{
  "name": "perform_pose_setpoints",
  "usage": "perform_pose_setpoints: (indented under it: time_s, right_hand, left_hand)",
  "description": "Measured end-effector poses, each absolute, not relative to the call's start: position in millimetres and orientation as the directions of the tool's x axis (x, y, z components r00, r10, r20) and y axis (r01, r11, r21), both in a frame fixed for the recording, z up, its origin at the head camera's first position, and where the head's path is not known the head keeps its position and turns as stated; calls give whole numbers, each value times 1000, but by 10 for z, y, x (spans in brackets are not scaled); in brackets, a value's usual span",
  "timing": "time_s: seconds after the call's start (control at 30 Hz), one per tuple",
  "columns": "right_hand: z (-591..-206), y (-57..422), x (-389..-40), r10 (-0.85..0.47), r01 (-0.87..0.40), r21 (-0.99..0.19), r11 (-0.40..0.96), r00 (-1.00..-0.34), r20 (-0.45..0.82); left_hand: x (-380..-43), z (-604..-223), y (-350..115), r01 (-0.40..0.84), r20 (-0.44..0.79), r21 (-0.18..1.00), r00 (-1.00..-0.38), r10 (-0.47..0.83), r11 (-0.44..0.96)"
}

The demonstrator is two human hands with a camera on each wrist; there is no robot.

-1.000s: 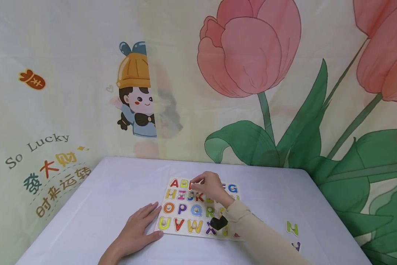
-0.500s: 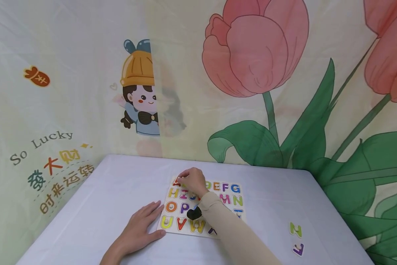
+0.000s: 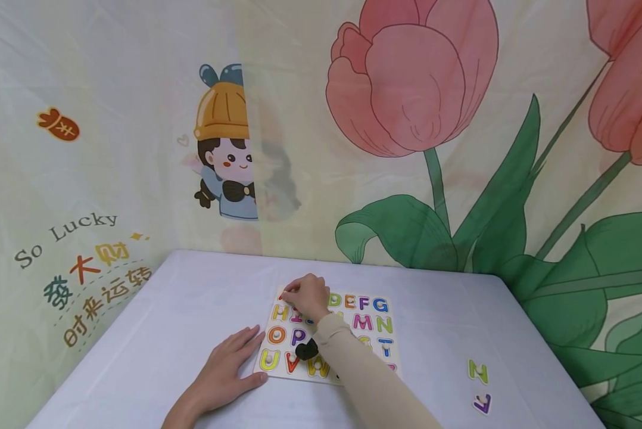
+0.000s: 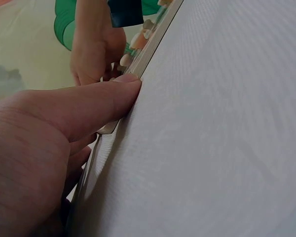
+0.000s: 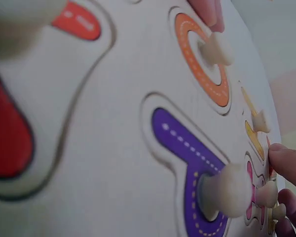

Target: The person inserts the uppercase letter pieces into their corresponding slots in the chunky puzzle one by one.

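Observation:
My right hand (image 3: 307,298) is over the top left corner of a wooden alphabet peg puzzle board (image 3: 280,371), its thumb and fingers pinching a red letter A (image 3: 282,295). Most of that letter is hidden under the fingertips; in the right wrist view only a thin strip of red shows by the thumb (image 5: 288,160). My left hand (image 3: 227,366) lies with straight fingers on the table, touching the board's left edge. In the left wrist view its thumb (image 4: 123,89) rests against the side of the board (image 4: 153,47).
A green N piece (image 3: 478,371) and a purple F piece (image 3: 482,404) lie loose on the white table (image 3: 433,322), right of the board. Knobbed letters such as the orange O (image 5: 202,59) and purple P (image 5: 187,143) sit in the board. A printed curtain (image 3: 294,238) stands behind.
My right hand has moved left along the top row, from beside the B to the A, then slightly lower. My left hand stays at the board's edge. The head view has shifted a little.

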State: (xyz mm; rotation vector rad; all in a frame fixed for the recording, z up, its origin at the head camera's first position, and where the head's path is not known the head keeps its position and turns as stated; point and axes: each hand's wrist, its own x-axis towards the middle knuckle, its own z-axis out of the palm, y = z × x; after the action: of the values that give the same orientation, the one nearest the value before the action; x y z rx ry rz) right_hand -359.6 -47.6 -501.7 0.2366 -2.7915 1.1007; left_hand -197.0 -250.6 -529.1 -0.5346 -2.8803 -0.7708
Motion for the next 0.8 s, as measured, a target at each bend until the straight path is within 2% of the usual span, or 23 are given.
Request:
perform_pose_setpoints:
  time_s: [0.13, 0.27, 0.37, 0.47, 0.6, 0.8]
  right_hand:
    - [-4997, -424, -3558, -151, -240, -629, 740, -970, 193]
    - [-4795, -216, -3454, -295, -371, -553, 746, -929, 225]
    - [-4518, 127, -3282, -421, -480, -536, 694, -875, 239]
    - [-4285, 641, -3021, -490, -533, -546, 647, -839, 237]
    - [-4192, 1476, -2657, -469, -507, -516, 691, -857, 213]
    - [-4388, 2654, -2295, -323, -369, -498, 785, -929, 179]
  left_hand:
    - [-1966, -5305, -2482, 365, 199, 460, -931, 307, 809]
    - [-1956, -5306, -2466, 351, 179, 458, -936, 302, 817]
    - [-1951, -5294, -2464, 339, 169, 450, -941, 294, 826]
    - [-1955, -5284, -2466, 334, 166, 447, -942, 291, 830]
    - [-1973, -5282, -2469, 342, 173, 445, -940, 295, 828]
    - [-1997, -5308, -2460, 329, 163, 447, -944, 286, 832]
